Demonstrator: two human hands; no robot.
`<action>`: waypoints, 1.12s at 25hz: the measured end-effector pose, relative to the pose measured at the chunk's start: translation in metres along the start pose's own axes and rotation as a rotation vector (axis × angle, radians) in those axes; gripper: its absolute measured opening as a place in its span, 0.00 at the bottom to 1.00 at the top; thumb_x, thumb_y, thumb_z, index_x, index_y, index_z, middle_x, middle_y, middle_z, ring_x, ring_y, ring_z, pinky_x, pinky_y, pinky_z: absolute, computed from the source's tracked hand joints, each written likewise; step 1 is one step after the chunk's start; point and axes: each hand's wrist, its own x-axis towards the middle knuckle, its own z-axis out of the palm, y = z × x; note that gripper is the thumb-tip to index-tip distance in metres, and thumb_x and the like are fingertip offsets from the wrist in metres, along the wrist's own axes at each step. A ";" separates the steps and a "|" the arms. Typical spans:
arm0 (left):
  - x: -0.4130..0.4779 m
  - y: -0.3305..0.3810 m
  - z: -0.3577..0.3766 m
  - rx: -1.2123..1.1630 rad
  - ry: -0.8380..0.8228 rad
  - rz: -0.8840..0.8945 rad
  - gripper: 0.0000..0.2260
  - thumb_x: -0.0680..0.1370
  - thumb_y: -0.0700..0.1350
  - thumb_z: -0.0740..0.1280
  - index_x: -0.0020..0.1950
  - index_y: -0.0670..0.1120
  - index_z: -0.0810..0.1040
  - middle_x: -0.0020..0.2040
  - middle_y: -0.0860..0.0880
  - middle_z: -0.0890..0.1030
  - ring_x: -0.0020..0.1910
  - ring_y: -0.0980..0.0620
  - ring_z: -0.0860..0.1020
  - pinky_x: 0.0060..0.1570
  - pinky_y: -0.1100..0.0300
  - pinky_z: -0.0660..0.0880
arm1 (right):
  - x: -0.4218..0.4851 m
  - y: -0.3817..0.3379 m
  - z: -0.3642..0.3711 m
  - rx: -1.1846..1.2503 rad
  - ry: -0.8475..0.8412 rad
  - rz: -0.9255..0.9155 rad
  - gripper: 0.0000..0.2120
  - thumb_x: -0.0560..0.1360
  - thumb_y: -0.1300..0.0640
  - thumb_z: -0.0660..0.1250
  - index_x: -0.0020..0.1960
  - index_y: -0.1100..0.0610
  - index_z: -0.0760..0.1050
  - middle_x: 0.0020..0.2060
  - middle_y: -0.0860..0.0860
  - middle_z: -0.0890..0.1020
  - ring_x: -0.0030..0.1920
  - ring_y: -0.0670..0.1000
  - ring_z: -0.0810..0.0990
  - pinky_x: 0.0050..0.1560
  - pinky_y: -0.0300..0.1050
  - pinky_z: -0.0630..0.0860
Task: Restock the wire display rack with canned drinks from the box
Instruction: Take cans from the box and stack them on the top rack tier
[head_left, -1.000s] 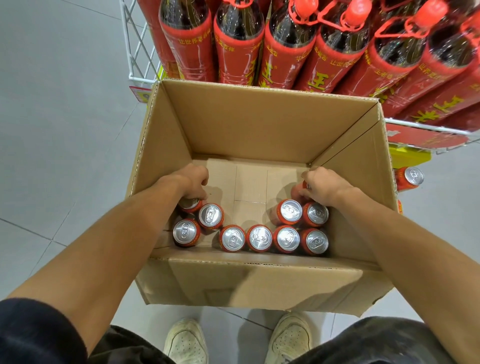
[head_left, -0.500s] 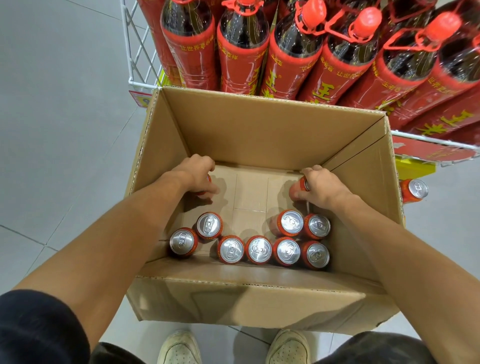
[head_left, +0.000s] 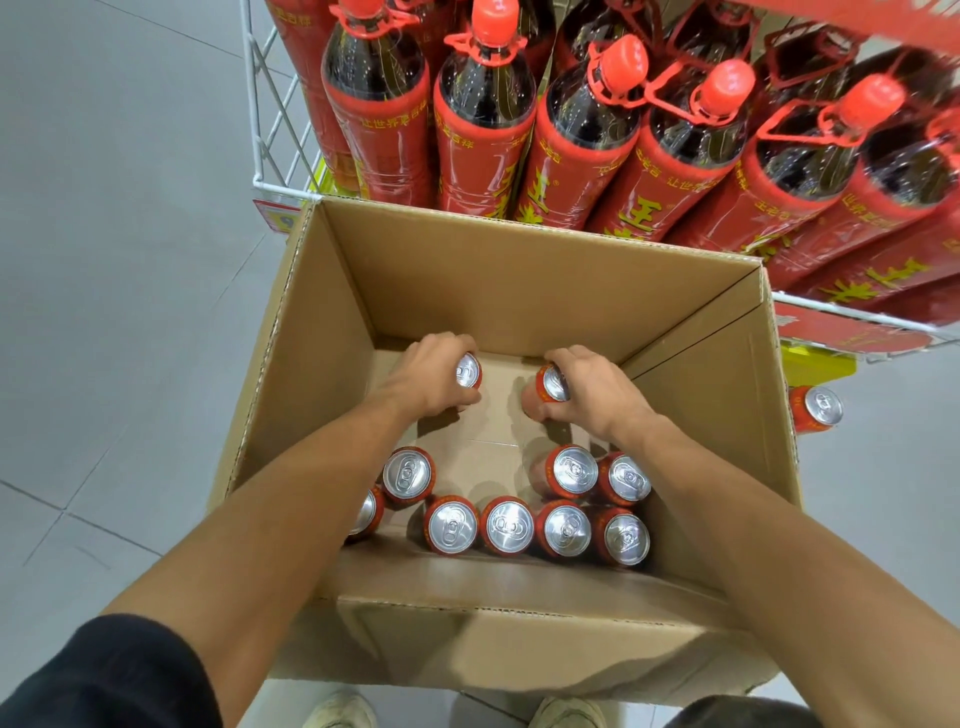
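Note:
An open cardboard box (head_left: 519, 291) stands on the floor in front of me. Both hands reach inside it. My left hand (head_left: 431, 382) grips a red can (head_left: 468, 370) with a silver top, lifted off the box floor. My right hand (head_left: 587, 389) grips another red can (head_left: 552, 383) the same way, tilted toward the first. Several more red cans (head_left: 506, 526) stand upright along the near wall of the box. The white wire display rack (head_left: 270, 114) rises just behind the box.
Large red-labelled bottles (head_left: 483, 124) with red caps fill the rack shelf above the box. One red can (head_left: 815, 409) sits to the right of the box, below the shelf edge. Grey tiled floor (head_left: 119, 260) stretches to the left. My shoes (head_left: 340, 711) show below the box.
Both hands have lifted their cans up from among the others and brought them toward the middle of the box. The view has tilted up toward the rack.

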 end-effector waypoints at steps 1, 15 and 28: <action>0.001 0.000 0.008 -0.060 0.030 0.018 0.30 0.65 0.54 0.79 0.64 0.49 0.77 0.57 0.48 0.80 0.57 0.44 0.78 0.52 0.53 0.74 | 0.003 -0.002 0.003 0.022 -0.005 0.003 0.38 0.70 0.42 0.78 0.73 0.57 0.70 0.63 0.56 0.77 0.63 0.59 0.78 0.63 0.57 0.76; -0.038 0.029 -0.078 -0.511 0.086 0.117 0.30 0.57 0.57 0.80 0.56 0.50 0.82 0.49 0.54 0.84 0.50 0.50 0.83 0.55 0.47 0.79 | -0.046 -0.036 -0.060 0.641 0.295 0.063 0.26 0.63 0.46 0.83 0.58 0.47 0.81 0.49 0.40 0.85 0.50 0.41 0.83 0.54 0.40 0.79; -0.283 0.279 -0.596 -0.638 0.054 0.234 0.30 0.58 0.52 0.85 0.55 0.45 0.81 0.50 0.49 0.87 0.53 0.51 0.85 0.60 0.42 0.79 | -0.303 -0.197 -0.585 0.904 0.378 -0.141 0.21 0.69 0.58 0.83 0.60 0.53 0.82 0.52 0.43 0.87 0.55 0.39 0.84 0.58 0.40 0.78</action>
